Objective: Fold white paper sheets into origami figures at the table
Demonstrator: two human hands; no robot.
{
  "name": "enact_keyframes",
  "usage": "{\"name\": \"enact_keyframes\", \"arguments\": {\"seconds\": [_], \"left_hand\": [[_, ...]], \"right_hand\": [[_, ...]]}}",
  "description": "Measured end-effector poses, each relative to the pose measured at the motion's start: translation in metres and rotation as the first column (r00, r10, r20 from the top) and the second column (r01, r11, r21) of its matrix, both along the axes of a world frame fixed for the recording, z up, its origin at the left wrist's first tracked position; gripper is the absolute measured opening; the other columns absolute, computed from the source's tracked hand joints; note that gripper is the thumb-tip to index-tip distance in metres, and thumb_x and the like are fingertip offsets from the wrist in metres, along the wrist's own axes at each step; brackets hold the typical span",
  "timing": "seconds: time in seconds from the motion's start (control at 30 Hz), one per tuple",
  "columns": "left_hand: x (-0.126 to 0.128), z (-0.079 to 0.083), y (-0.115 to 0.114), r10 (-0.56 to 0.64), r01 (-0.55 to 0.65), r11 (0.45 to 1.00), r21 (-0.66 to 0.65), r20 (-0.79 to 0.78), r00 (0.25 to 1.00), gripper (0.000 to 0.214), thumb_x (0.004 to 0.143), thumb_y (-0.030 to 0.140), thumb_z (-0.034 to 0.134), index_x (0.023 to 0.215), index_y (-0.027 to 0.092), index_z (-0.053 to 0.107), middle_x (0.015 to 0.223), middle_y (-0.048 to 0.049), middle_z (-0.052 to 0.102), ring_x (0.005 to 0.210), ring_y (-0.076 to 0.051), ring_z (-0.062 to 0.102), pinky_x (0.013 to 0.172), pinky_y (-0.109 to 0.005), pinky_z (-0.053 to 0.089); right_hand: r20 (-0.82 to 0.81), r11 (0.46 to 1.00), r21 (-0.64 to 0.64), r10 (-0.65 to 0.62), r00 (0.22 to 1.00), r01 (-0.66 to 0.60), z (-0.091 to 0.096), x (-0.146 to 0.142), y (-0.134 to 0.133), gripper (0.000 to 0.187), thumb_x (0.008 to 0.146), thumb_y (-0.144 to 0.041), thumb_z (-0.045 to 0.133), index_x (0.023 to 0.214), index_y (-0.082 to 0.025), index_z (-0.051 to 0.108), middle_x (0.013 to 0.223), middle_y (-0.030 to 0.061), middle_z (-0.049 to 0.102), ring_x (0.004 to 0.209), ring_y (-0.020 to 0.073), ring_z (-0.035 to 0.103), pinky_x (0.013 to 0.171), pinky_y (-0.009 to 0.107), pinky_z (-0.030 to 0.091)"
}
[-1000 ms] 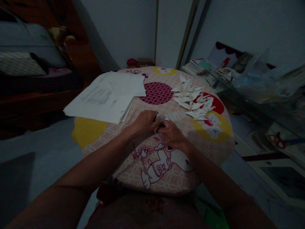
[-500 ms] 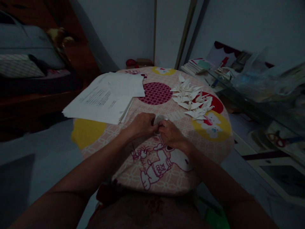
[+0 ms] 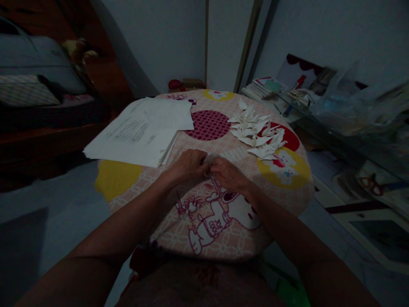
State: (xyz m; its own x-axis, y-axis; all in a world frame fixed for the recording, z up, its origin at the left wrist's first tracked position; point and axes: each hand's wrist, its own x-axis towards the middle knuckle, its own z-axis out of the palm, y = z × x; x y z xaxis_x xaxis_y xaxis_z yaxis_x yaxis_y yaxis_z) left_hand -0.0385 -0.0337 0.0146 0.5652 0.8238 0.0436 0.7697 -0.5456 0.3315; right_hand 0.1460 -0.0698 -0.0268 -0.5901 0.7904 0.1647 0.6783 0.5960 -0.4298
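Note:
Near the middle of the cloth-covered table point(image 3: 128, 213), a small piece of white paper point(image 3: 210, 158) is pinched between my two hands, mostly hidden by the fingers. My left hand point(image 3: 191, 164) is closed on its left side. On its right side my right hand point(image 3: 227, 171) is closed too, the fingertips of both hands nearly meeting. Beyond my right hand lies a cluster of folded white paper cranes point(image 3: 255, 132). A thick stack of printed paper sheets point(image 3: 134, 132) rests past my left hand.
To the right, a glass-topped stand point(image 3: 322, 132) holds a clear plastic bag point(image 3: 348, 102) and a pile of papers point(image 3: 262, 87); scissors point(image 3: 370, 186) lie on a lower level. At left is a wooden bench point(image 3: 105, 76) with bags on it.
My right hand has shifted slightly left and up, its fingers closing nearer the left hand. Less of the paper shows between them now. The stack and cranes are unmoved.

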Motion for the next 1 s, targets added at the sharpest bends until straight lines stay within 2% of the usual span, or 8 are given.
{"name": "enact_keyframes", "arguments": {"seconds": [0.17, 0.33, 0.43, 0.6, 0.73, 0.87, 1.0], "left_hand": [[0.000, 0.000, 0.005, 0.006, -0.006, 1.000, 0.011, 0.024, 1.000, 0.023, 0.086, 0.025, 0.046, 0.071, 0.015, 0.062, 0.058, -0.0021, 0.055, 0.054, -0.014, 0.042, 0.059, -0.029, 0.028], [0.000, -0.002, 0.007, 0.026, -0.026, 0.999, 0.027, 0.006, 1.000, 0.017, 0.085, 0.023, 0.051, 0.080, 0.014, 0.064, 0.066, -0.0040, 0.059, 0.059, -0.015, 0.047, 0.061, -0.030, 0.031], [-0.001, -0.002, 0.006, 0.019, -0.019, 1.000, 0.019, 0.013, 1.000, 0.018, 0.084, 0.024, 0.051, 0.082, 0.013, 0.066, 0.068, -0.0046, 0.062, 0.062, -0.017, 0.051, 0.062, -0.030, 0.033], [0.000, -0.001, 0.007, 0.034, -0.037, 0.999, 0.031, 0.074, 0.997, 0.017, 0.081, 0.024, 0.055, 0.079, 0.014, 0.068, 0.064, -0.0030, 0.062, 0.059, -0.017, 0.053, 0.061, -0.029, 0.035], [0.001, 0.005, 0.010, 0.080, -0.086, 0.990, 0.116, 0.055, 0.995, 0.015, 0.079, 0.024, 0.059, 0.072, 0.015, 0.068, 0.062, -0.0040, 0.062, 0.060, -0.018, 0.055, 0.061, -0.031, 0.034], [0.001, 0.010, 0.012, 0.095, -0.104, 0.982, 0.160, 0.064, 0.993, 0.010, 0.079, 0.021, 0.062, 0.073, 0.015, 0.069, 0.062, -0.0040, 0.062, 0.061, -0.018, 0.055, 0.063, -0.031, 0.036], [0.001, 0.009, 0.011, 0.083, -0.104, 0.978, 0.182, 0.118, 0.990, 0.008, 0.079, 0.019, 0.064, 0.073, 0.016, 0.067, 0.063, -0.0041, 0.062, 0.063, -0.018, 0.055, 0.064, -0.031, 0.037]], "right_hand": [[-0.027, 0.999, -0.043, -0.009, 1.000, 0.008, 0.008, -0.001, 0.000, 0.028, 0.088, -0.003, 0.045, 0.088, -0.016, 0.070, 0.090, 0.0057, 0.057, 0.088, 0.0187, 0.052, 0.082, 0.032, 0.043], [0.129, 1.000, 0.028, -0.017, 0.991, 0.013, 0.013, -0.007, -0.011, 0.025, 0.096, -0.013, 0.047, 0.083, -0.015, 0.068, 0.091, 0.0080, 0.059, 0.086, 0.0198, 0.051, 0.081, 0.033, 0.044], [0.189, 0.997, 0.079, -0.029, 0.982, 0.015, 0.009, -0.008, -0.020, 0.024, 0.096, -0.010, 0.048, 0.084, -0.014, 0.068, 0.093, 0.0095, 0.061, 0.087, 0.0205, 0.052, 0.081, 0.034, 0.044], [0.171, 0.985, 0.163, 0.024, 0.985, -0.052, -0.005, 0.000, -0.027, 0.021, 0.097, -0.009, 0.048, 0.099, -0.013, 0.068, 0.102, 0.0115, 0.065, 0.098, 0.0227, 0.055, 0.092, 0.037, 0.045], [0.181, 0.981, 0.159, 0.081, 0.980, -0.110, -0.009, 0.007, -0.025, 0.019, 0.098, -0.012, 0.049, 0.105, -0.013, 0.067, 0.108, 0.0117, 0.066, 0.102, 0.0230, 0.057, 0.096, 0.037, 0.047], [0.192, 0.983, 0.140, 0.092, 0.977, -0.120, -0.008, 0.011, -0.022, 0.020, 0.098, -0.012, 0.050, 0.109, -0.016, 0.066, 0.111, 0.0107, 0.067, 0.103, 0.0222, 0.058, 0.094, 0.035, 0.049], [0.170, 0.979, 0.162, 0.097, 0.981, -0.125, -0.013, 0.010, -0.020, 0.019, 0.097, -0.013, 0.051, 0.105, -0.017, 0.068, 0.108, 0.0098, 0.068, 0.101, 0.0221, 0.058, 0.094, 0.035, 0.048]]}}
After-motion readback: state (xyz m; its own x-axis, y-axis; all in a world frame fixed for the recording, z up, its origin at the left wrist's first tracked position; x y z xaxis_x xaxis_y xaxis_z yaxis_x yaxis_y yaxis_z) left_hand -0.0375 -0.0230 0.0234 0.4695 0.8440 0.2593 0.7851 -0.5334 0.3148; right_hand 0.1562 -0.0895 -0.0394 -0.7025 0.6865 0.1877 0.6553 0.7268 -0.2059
